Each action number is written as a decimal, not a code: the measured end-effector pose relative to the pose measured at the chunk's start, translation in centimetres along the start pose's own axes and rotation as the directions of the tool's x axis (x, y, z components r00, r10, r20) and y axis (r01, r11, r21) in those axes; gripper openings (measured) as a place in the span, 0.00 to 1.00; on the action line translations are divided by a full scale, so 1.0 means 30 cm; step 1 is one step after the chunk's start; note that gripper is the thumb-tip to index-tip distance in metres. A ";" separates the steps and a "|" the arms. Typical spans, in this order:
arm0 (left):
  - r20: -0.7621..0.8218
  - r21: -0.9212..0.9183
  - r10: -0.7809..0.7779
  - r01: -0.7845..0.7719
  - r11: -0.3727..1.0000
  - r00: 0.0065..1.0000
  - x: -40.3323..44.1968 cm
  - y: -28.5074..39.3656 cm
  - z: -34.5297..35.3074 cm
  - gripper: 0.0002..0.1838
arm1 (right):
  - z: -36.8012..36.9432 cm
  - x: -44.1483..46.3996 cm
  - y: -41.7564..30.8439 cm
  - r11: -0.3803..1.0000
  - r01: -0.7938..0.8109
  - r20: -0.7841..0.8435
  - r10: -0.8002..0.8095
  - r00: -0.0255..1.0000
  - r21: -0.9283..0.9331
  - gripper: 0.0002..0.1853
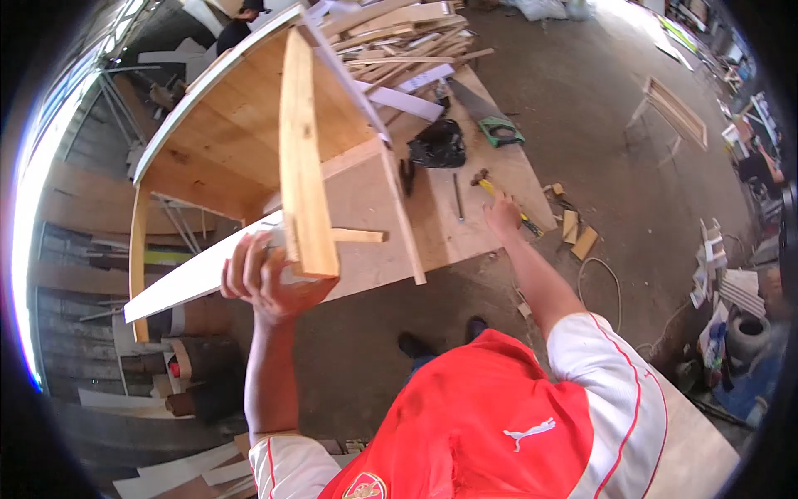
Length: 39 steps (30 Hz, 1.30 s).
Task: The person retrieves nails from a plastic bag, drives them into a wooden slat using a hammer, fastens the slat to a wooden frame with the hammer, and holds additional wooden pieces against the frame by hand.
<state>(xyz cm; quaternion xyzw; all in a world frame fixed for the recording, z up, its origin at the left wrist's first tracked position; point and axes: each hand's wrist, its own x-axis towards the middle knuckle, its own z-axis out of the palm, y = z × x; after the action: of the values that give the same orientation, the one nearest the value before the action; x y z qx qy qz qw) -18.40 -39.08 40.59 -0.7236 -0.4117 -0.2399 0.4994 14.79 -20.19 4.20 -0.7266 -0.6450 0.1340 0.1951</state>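
Observation:
A wooden furniture piece with legs and a slatted underside [224, 125] stands tilted on its side at the left of the workbench [449, 241]. My left hand [270, 279] is closed round its near corner, where a pale wooden leg [306, 166] meets a long white board [199, 270]. A hammer [486, 185] with a yellow and black handle lies on the bench. My right hand [503, 216] is on the middle of that handle, its fingers partly hidden. A thin dark rod-like tool [458, 198] lies left of the hammer.
A green-handled saw [499, 129], a black plastic bag [439, 144] and a heap of wood strips [407, 41] are farther back on the bench. Wood offcuts [585, 242] lie by its right corner. A wooden frame [677, 112] stands on the floor. Another person [237, 33] is behind the furniture.

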 end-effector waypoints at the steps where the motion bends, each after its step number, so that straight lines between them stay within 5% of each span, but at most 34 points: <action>1: -0.005 -0.008 0.002 -0.002 1.000 1.000 0.002 0.000 0.000 0.42 | 0.024 0.009 0.060 0.999 -0.021 0.039 0.022 0.999 -0.028 0.26; 4: -0.001 -0.006 0.002 -0.002 1.000 1.000 0.008 0.007 0.012 0.43 | 0.065 0.029 0.160 0.990 -0.143 0.137 0.144 0.980 -0.017 0.27; 6: 0.032 0.027 -0.014 0.013 1.000 0.999 -0.003 0.004 0.001 0.44 | 0.025 0.030 0.171 0.957 -0.223 0.328 0.275 0.904 -0.187 0.27; 10: -0.001 -0.004 -0.027 0.027 1.000 1.000 -0.030 -0.012 0.004 0.41 | 0.158 0.008 0.276 0.944 -0.112 0.161 0.169 0.972 -0.310 0.26; 15: -0.048 -0.058 -0.110 0.107 0.993 0.993 -0.029 -0.001 0.011 0.33 | 0.276 0.014 0.364 0.976 -0.086 0.160 0.119 0.980 -0.201 0.20; 20: -0.057 -0.042 -0.132 0.130 0.991 0.990 -0.022 0.011 0.015 0.28 | 0.102 -0.016 0.273 0.988 -0.157 0.269 0.149 0.951 0.006 0.16; 23: -0.086 -0.070 -0.156 0.150 0.986 0.984 -0.016 0.012 0.027 0.22 | 0.004 -0.031 0.252 0.955 0.027 0.073 -0.051 0.996 0.297 0.16; 24: -0.093 -0.069 -0.149 0.143 0.987 0.984 -0.020 0.010 0.029 0.21 | -0.063 -0.053 0.232 0.911 0.135 -0.035 -0.132 0.991 0.390 0.16; 27: -0.136 -0.091 -0.143 0.132 0.987 0.980 -0.020 0.010 0.042 0.20 | -0.469 -0.079 0.050 0.853 -0.076 0.305 -0.101 0.947 0.517 0.17; 30: -0.120 -0.050 -0.091 0.086 0.995 0.989 -0.005 0.001 0.035 0.28 | -0.764 -0.130 -0.099 0.640 0.042 0.214 -0.316 0.924 0.767 0.16; 34: -0.161 -0.074 -0.094 0.083 0.994 0.982 -0.018 0.000 0.061 0.26 | -1.134 -0.211 -0.342 0.661 0.448 -0.041 -0.535 0.844 0.602 0.17; 39: -0.228 -0.133 -0.130 0.101 0.986 0.965 -0.003 0.005 0.058 0.24 | -1.402 -0.273 -0.545 0.717 0.386 0.138 -0.554 0.821 0.581 0.15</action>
<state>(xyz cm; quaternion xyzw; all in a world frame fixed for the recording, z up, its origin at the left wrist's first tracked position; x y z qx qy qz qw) -18.44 -37.52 39.77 -0.6934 -0.3758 -0.3773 0.4855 17.99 -31.45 48.55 -0.4240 -0.7693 0.3604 0.3137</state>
